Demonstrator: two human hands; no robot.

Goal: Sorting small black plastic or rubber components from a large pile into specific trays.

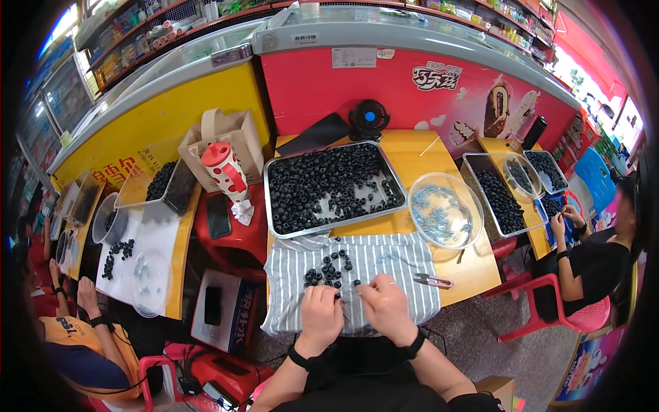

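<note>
My left hand is closed in a pinch over the grey-and-white striped cloth, with a small black ring-like plastic part at its fingertips. Close beside it, the fingers of my right hand are pressed together; what they hold is too small to make out. One black part lies by the right fingertips. A loose pile of the same black parts rests on the cloth just beyond my left hand. To the right of my right hand lie small pink-handled thread snips.
A metal tray of black parts stands beyond the cloth. A clear round container with tiny bluish-grey bits sits right. A fan stands behind. At left, a red stool bears a phone and tumbler. People work at tables on both sides.
</note>
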